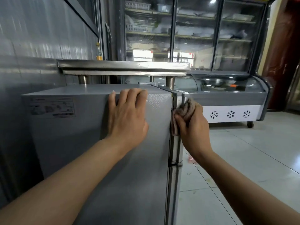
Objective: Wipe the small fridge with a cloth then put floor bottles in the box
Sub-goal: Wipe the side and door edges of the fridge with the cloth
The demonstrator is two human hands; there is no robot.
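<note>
The small grey fridge (78, 143) stands in front of me, its side panel facing the camera and a label stuck near its top left. My left hand (126, 117) lies flat on that side panel, fingers reaching the top edge. My right hand (193, 127) grips a brownish cloth (185, 111) and presses it against the fridge's front corner by the door seam. No bottles or box are in view.
A steel shelf (123, 66) on short posts sits just above the fridge top. A tiled wall (32, 46) runs along the left. Behind stand a glass-door display cooler (194, 33) and a curved-glass chest freezer (227, 101) on wheels. Light tiled floor (243, 159) spreads to the right.
</note>
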